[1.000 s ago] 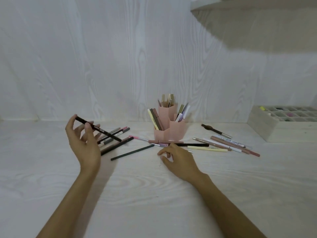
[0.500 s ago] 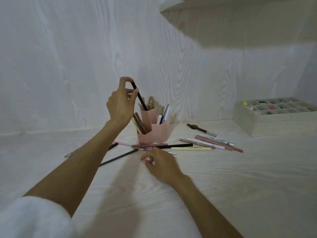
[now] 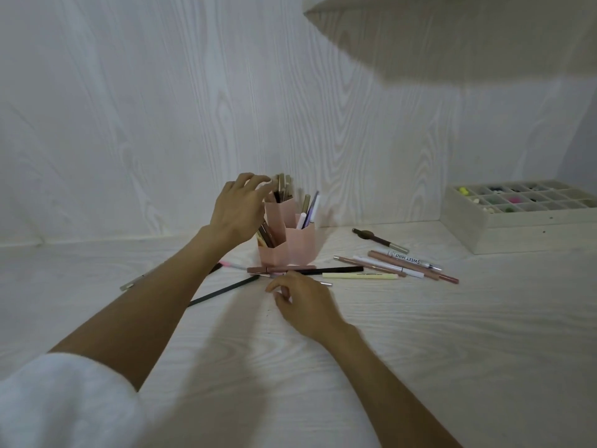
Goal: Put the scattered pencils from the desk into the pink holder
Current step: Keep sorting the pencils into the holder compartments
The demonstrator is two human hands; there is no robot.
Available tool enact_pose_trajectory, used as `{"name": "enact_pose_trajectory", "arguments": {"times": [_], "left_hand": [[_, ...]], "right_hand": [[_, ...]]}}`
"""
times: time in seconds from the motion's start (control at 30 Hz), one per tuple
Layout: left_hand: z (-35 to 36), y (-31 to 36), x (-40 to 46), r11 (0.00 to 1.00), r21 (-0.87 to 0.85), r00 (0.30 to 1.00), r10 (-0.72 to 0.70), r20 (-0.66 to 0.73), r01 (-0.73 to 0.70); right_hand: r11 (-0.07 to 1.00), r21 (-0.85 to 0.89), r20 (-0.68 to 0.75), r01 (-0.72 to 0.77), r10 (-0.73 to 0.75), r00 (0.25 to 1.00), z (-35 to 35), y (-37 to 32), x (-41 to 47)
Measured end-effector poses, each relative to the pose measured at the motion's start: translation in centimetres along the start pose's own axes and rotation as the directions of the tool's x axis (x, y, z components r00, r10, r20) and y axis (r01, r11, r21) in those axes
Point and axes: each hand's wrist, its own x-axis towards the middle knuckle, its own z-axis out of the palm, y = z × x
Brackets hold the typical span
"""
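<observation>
The pink holder (image 3: 300,247) stands at the back of the desk with several pencils upright in its compartments. My left hand (image 3: 237,210) hovers at the holder's tall rear compartment, fingers relaxed above the pencil tops and holding nothing. My right hand (image 3: 305,305) rests on the desk in front of the holder, fingers loosely curled, no pencil in it. Loose pencils lie around: a black one (image 3: 226,290) under my left forearm, a black one (image 3: 336,270) and a pale yellow one (image 3: 358,276) before the holder, and a cluster (image 3: 403,265) to the right.
A white compartment tray (image 3: 517,218) with small coloured items stands at the back right. A shelf (image 3: 452,8) overhangs the top right. A grey pencil (image 3: 132,282) lies at the left, partly hidden by my forearm. A dark brown pen (image 3: 378,239) lies behind the cluster.
My left hand carried a dark pencil from the left of the desk to the holder, lowered it in and let go. My right hand stayed resting on the desk.
</observation>
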Motion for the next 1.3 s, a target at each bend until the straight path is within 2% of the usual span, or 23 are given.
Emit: {"name": "enact_pose_trajectory", "arguments": {"times": [0.1, 0.2, 0.3, 0.4, 0.47, 0.57, 0.73, 1.0, 1.1, 1.13, 1.2, 1.3], "left_hand": [[-0.5, -1.1, -1.8, 0.987, -0.157, 0.999, -0.049, -0.021, 0.045], [-0.2, -3.0, -6.1, 0.96, -0.255, 0.99, -0.131, -0.059, 0.111], [1.2, -4.3, -11.3, 0.914, -0.328, 0.969, -0.248, 0.015, 0.239], [2.8, -4.6, -15.4, 0.849, -0.376, 0.928, -0.356, 0.114, 0.372], [3.6, -4.5, -16.4, 0.842, -0.401, 0.932, -0.323, 0.161, 0.361], [3.7, -4.8, -16.6, 0.837, -0.442, 0.947, -0.282, 0.157, 0.323], [3.4, -4.6, -16.8, 0.82, -0.481, 0.949, -0.294, 0.111, 0.31], [3.1, -4.7, -17.3, 0.925, -0.162, 0.939, -0.334, 0.076, 0.343], [2.4, -4.4, -17.1, 0.906, -0.183, 0.924, -0.374, 0.076, 0.381], [2.3, -4.3, -17.3, 0.897, -0.19, 0.916, -0.388, 0.097, 0.4], [1.4, -4.0, -16.5, 0.918, -0.075, 0.904, -0.366, 0.219, 0.39], [0.0, -3.4, -13.2, 0.963, 0.197, 0.864, -0.255, 0.435, 0.185]], "right_hand": [[0.999, -0.046, -0.13, 0.007, -0.013, 0.991, -0.2, 0.2, 0.0], [0.989, -0.138, -0.224, -0.055, 0.023, 0.974, -0.7, 0.7, 0.3], [0.981, -0.146, -0.274, -0.13, 0.086, 0.958, -1.1, 1.2, 0.4], [0.968, -0.19, -0.258, -0.162, 0.11, 0.96, -0.9, 1.2, 0.6], [0.955, -0.23, -0.274, -0.188, 0.122, 0.954, -1.0, 1.4, 0.5], [0.92, -0.326, -0.28, -0.22, 0.128, 0.951, -1.1, 1.8, 0.4], [0.846, -0.497, -0.103, -0.192, 0.162, 0.981, -0.7, 2.2, 0.2], [0.829, -0.544, -0.126, -0.128, 0.07, 0.99, -0.5, 1.9, 0.4], [0.863, -0.497, -0.105, -0.094, 0.048, 0.993, -0.6, 2.0, 0.4], [0.883, -0.463, -0.084, -0.082, 0.049, 0.995, -0.3, 2.0, 0.3], [0.911, -0.408, -0.067, -0.064, 0.04, 0.997, -0.2, 2.0, 0.5], [0.911, -0.409, -0.074, -0.051, 0.023, 0.997, -0.4, 1.9, 0.7]]}}
